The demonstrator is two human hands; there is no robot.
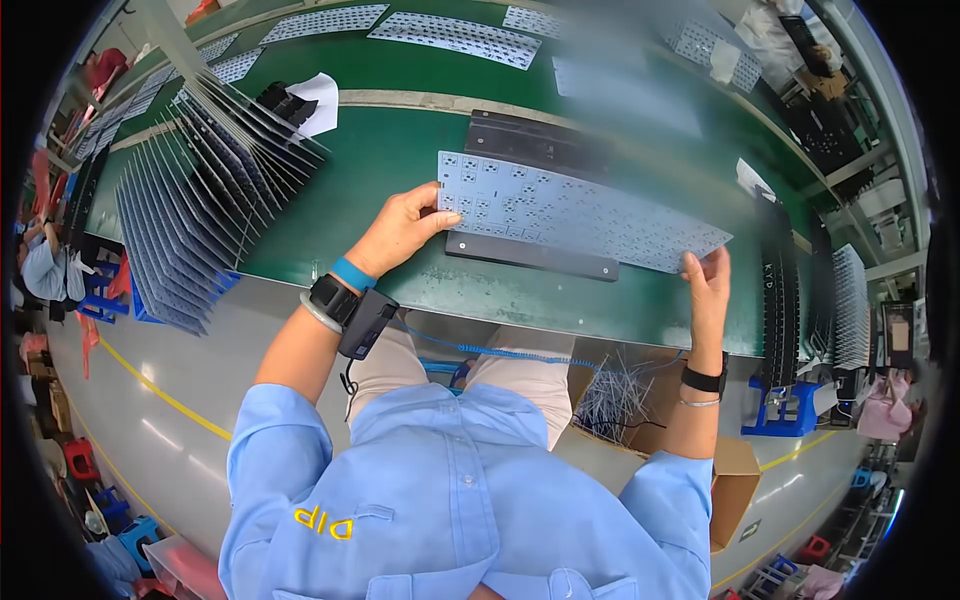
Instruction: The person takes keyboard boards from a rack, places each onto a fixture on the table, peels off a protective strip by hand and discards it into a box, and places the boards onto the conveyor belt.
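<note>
A long, pale keyboard circuit board [570, 212] with rows of small holes and dark marks is held up in front of me. My left hand [405, 232] pinches its left end, thumb on top. At the lower right corner, my right hand [708, 285] grips the board between thumb and fingers. Below the board lies a black fixture [530, 258] on the green bench [370, 200]; its front bar and back part show, while the board hides its middle. A blue band and a black device are on my left wrist.
To the left stands a rack of many upright boards [175, 225]. More boards [455, 38] lie along the line at the back. Another rack [850, 305] and a black rail [778, 290] are at right. A cardboard box [650, 400] with thin offcuts sits below the bench edge.
</note>
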